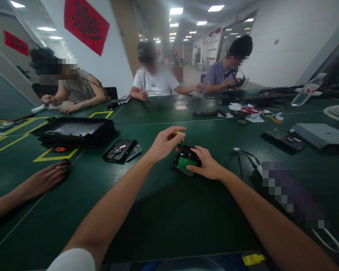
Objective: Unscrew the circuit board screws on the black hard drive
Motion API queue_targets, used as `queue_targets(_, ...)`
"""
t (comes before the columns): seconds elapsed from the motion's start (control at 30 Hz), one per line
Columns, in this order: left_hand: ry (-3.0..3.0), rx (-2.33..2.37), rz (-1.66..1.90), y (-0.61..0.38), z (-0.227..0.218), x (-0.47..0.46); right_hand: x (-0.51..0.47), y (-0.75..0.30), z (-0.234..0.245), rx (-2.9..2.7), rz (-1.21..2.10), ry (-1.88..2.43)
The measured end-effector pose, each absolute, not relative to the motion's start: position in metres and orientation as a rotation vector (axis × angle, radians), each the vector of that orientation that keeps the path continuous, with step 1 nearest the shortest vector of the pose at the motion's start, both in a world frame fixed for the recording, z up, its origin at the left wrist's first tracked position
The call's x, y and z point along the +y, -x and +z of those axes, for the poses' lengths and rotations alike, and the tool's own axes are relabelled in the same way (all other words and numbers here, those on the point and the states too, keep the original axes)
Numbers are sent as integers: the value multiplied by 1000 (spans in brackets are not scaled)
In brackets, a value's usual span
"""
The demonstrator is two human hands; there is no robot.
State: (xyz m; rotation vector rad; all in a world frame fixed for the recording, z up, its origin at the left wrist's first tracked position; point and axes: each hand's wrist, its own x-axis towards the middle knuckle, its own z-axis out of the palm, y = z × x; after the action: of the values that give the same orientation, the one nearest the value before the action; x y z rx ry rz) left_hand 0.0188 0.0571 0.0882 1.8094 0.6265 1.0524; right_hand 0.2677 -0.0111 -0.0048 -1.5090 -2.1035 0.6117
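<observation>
A hard drive (187, 151) with a green circuit board (183, 164) facing up lies on the dark green table in front of me. My left hand (165, 142) is closed around the yellow handle of a small screwdriver (179, 137), held upright over the drive's far left part. Whether its tip touches the drive is hard to tell. From the right, my right hand (208, 162) grips the drive, thumb on the green board and fingers over the far edge. To the left lie another black hard drive (119, 151) and a loose circuit board (135, 153).
A black tray (109, 126) stands left, beside an orange tape measure (58, 149). Another person's hand (52, 176) rests at near left. At right are a hard drive (284, 140), a grey metal box (322, 135) and cables (250, 156). Red scissors (250, 110) lie farther back. Several people sit opposite.
</observation>
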Motion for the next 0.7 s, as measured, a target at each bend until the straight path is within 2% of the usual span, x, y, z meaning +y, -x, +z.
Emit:
queue_targets(0.23,-1751,698,1185,-26,83,55,-9,-271,-5,-2097,636,1465)
queue_targets(0.53,-1483,548,1022,-21,82,61,-8,-269,-6,-2093,588,1452)
queue_targets(0.7,-1664,658,1128,-20,83,61,-8,-269,-6,-2092,596,1450)
